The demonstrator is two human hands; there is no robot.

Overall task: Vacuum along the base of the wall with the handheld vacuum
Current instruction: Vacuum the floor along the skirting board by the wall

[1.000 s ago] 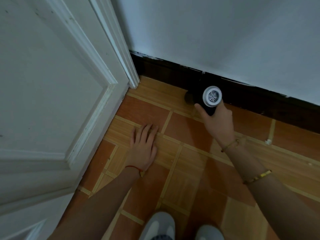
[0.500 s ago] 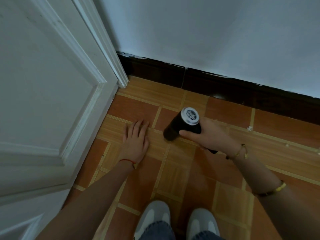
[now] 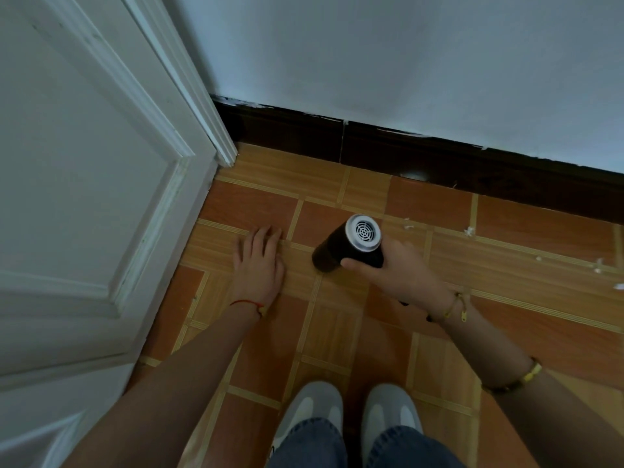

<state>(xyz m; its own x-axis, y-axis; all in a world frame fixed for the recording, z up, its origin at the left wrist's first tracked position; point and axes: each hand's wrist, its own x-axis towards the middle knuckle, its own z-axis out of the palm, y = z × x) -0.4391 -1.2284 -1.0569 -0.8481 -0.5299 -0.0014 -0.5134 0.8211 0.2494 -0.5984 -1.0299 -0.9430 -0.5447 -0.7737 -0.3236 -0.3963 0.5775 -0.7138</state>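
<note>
My right hand (image 3: 398, 276) grips a black handheld vacuum (image 3: 347, 246) with a round white grille at its rear end. Its nozzle points down and left onto the tiled floor (image 3: 337, 332), well back from the dark baseboard (image 3: 405, 150) under the white wall (image 3: 405, 62). My left hand (image 3: 258, 265) lies flat on the tiles, fingers spread, just left of the vacuum. White crumbs (image 3: 469, 231) lie scattered on the tiles to the right.
A white panelled door (image 3: 87, 197) stands open along the left, its edge meeting the white door frame (image 3: 206, 123) at the corner. My two grey and white shoes (image 3: 344, 413) are at the bottom middle.
My right hand pulled the vacuum away from the baseboard toward me and to the left. The left hand stayed flat on the floor. The camera tilted, showing more debris at the right.
</note>
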